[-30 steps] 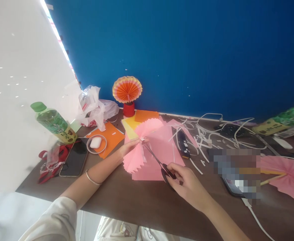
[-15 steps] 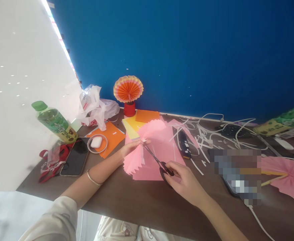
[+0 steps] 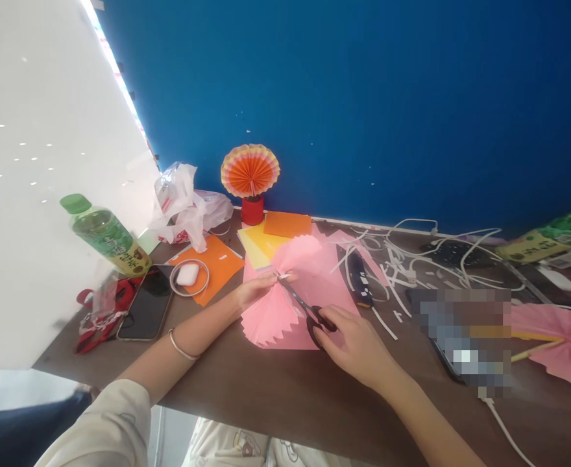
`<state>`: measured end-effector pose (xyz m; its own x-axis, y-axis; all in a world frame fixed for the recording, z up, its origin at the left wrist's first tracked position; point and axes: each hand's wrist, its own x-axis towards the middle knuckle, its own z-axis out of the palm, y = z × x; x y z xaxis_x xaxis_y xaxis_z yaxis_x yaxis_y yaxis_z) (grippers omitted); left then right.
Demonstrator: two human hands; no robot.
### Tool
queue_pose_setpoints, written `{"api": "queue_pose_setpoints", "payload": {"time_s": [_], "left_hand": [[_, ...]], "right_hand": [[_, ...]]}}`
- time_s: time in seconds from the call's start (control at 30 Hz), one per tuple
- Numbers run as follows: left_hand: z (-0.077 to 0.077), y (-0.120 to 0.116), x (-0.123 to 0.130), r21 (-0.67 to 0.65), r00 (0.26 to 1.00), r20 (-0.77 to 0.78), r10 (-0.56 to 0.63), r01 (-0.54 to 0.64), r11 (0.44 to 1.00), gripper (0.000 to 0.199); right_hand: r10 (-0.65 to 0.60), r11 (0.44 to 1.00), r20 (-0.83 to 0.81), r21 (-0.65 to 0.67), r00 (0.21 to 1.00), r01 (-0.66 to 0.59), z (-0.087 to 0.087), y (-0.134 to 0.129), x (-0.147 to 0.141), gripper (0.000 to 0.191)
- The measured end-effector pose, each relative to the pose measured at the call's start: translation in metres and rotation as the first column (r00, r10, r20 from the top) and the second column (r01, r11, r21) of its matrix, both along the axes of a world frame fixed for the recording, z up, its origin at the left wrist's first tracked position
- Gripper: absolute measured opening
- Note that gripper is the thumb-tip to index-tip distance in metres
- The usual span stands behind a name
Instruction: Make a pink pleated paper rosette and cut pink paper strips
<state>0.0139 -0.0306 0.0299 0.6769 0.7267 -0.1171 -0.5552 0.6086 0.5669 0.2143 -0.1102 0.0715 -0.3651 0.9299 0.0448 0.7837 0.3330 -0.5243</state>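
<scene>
My left hand point(image 3: 257, 287) pinches the gathered middle of a pleated pink paper fan point(image 3: 270, 314), which spreads out above and below the fingers. In my right hand point(image 3: 346, 334) are black-handled scissors point(image 3: 299, 300), fingers in the loops. Their tips reach the fan's centre, beside a small white piece at my left fingertips. Whether the blades bite into anything is too small to tell. Under the fan lie flat pink sheets point(image 3: 334, 292), with yellow paper point(image 3: 261, 244) and orange paper point(image 3: 287, 224) behind.
At left stand a green-capped bottle point(image 3: 105, 237), a phone point(image 3: 146, 305) and a plastic bag point(image 3: 183, 207). An orange fan point(image 3: 250, 170) stands at the back. White cables point(image 3: 412, 259), a utility knife point(image 3: 360, 279) and another pink fan point(image 3: 562, 337) lie right.
The fan's lower part has swung right and opened wider. The scissors and my right hand have shifted slightly left. A dark-clothed limb has appeared at the lower left.
</scene>
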Motion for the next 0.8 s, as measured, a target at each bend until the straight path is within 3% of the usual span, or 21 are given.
{"api": "queue_pose_setpoints", "payload": {"time_s": [0.23, 0.43, 0.53, 0.63, 0.7, 0.8], "left_hand": [[-0.001, 0.002, -0.003, 0.041, 1.000, -0.026, -0.013, 0.014, 0.999, 0.028], [-0.006, 0.006, -0.005, 0.116, 1.000, -0.010, -0.017, 0.018, 0.993, 0.025], [-0.007, 0.006, -0.006, 0.115, 1.000, 0.002, -0.027, 0.026, 0.993, 0.024], [-0.007, 0.006, -0.007, 0.096, 0.999, 0.006, -0.037, 0.036, 0.995, 0.023], [-0.008, 0.007, -0.008, 0.089, 0.999, 0.009, -0.033, 0.032, 0.996, 0.025], [-0.011, 0.009, -0.009, 0.106, 1.000, 0.016, -0.021, 0.019, 0.994, 0.033]], "right_hand": [[-0.002, 0.998, 0.020, 0.068, 1.000, 0.000, -0.001, 0.004, 0.002, 0.019], [-0.038, 0.996, -0.109, 0.071, 0.993, 0.046, -0.005, 0.004, 0.009, 0.018], [-0.150, 0.980, -0.286, 0.085, 0.947, 0.181, -0.017, 0.006, 0.020, 0.015], [-0.364, 0.911, -0.394, 0.039, 0.844, 0.411, -0.034, 0.016, 0.035, 0.022], [-0.520, 0.835, -0.334, -0.004, 0.786, 0.551, -0.043, 0.028, 0.046, 0.029], [-0.626, 0.774, -0.222, -0.057, 0.748, 0.631, -0.050, 0.045, 0.059, 0.041]]}}
